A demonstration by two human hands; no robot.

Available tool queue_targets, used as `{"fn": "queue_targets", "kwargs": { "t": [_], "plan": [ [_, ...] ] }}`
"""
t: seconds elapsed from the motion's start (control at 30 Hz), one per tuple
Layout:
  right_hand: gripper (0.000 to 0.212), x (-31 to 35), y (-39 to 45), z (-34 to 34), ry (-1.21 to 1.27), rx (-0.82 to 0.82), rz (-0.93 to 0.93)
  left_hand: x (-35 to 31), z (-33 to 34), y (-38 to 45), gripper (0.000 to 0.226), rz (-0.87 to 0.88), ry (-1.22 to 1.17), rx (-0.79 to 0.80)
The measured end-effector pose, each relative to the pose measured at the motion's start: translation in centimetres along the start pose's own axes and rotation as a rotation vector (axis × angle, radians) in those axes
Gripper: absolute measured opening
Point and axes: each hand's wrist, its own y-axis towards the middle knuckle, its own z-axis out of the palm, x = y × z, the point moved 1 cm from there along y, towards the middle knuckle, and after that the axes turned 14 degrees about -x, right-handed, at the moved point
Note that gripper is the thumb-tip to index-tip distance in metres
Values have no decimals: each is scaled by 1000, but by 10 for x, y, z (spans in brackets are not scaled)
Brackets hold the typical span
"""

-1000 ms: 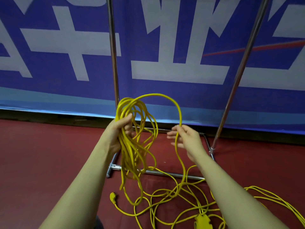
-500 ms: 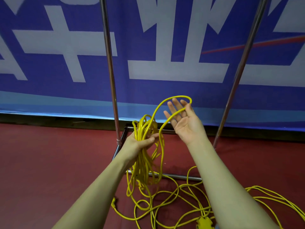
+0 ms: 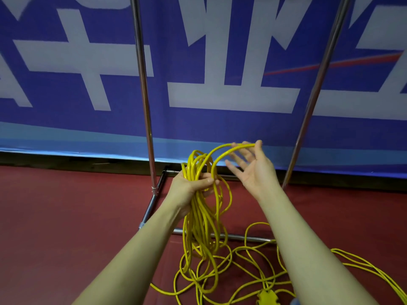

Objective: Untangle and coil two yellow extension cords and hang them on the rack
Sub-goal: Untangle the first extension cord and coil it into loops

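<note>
Coils of thin yellow extension cord bunched in left hand, fingers and thumb curled tight round the bundle near its top, loops hanging down from the fist toward the floor. One strand arcs up out of the bundle and over to right hand, which is palm-up, fingers spread and nearly straight; the arc rests across the fingertips, not gripped as far as can be seen, tips slightly blurred. More loose yellow cord lies tangled on dark red floor below both forearms, running off toward the right edge. Yellow socket block sits in the tangle at bottom edge, partly cut off. Cannot tell where one cord ends and the other begins. Chrome metal rack stands just behind the hands: two upright poles, left one straight, right one leaning in the wide-angle view, with base bars on the floor; hanging loops cross in front of the near base bar. Blue banner with large white characters covers the wall behind the rack.
</note>
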Motion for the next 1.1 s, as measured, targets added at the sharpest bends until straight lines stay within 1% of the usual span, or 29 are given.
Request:
{"fn": "queue_targets", "kwargs": {
  "t": [0.03, 0.1, 0.13, 0.2, 0.23, 0.27, 0.3, 0.37, 0.4, 0.47, 0.53, 0.6, 0.7, 0.8, 0.93, 0.97, 1.1],
  "plan": [
    [35, -4, -2, -5, -136, -6, -9, -2, 0, 1, 23, 3, -27, -20],
    [28, -14, -10, -13, -395, 34, -21, -7, 1, 3, 23, 15, -72, -53],
    [22, -20, -14, -16, -545, 92, -41, -10, 1, 4, 22, 22, -90, -67],
    [9, -33, -21, -20, -835, 270, -81, -15, 0, 6, 20, 33, -128, -97],
    [6, -40, -24, -22, -922, 347, -83, -18, 0, 7, 19, 44, -141, -104],
    [6, -47, -26, -22, -965, 385, -88, -21, -1, 8, 17, 57, -147, -104],
    [7, -51, -29, -21, -971, 391, -107, -23, -2, 8, 16, 70, -150, -103],
    [13, -53, -33, -16, -896, 347, -151, -25, -4, 8, 16, 86, -155, -107],
    [16, -50, -34, -14, -832, 297, -153, -26, -7, 8, 17, 89, -155, -110],
    [16, -38, -34, -12, -684, 177, -117, -25, -12, 9, 22, 82, -123, -113],
    [16, -25, -30, -13, -532, 101, -77, -21, -17, 7, 21, 67, -55, -104],
    [18, -15, -27, -13, -367, 55, -52, -13, -20, 4, 21, 46, 35, -80],
    [19, -2, -25, -9, -85, 15, -21, 0, -19, -2, 29, 21, 173, -9],
    [21, 2, -21, -3, 106, 5, 20, 6, -18, -7, 36, 2, 232, 74],
    [21, -3, -17, 2, 245, -30, 48, 5, -15, -11, 43, -66, 203, 181],
    [21, -3, -15, 2, 262, -42, 46, 5, -14, -12, 42, -82, 184, 203],
    [20, 1, -9, -1, 245, -77, 13, 1, -6, -16, 25, -128, 119, 252]
  ]
}}
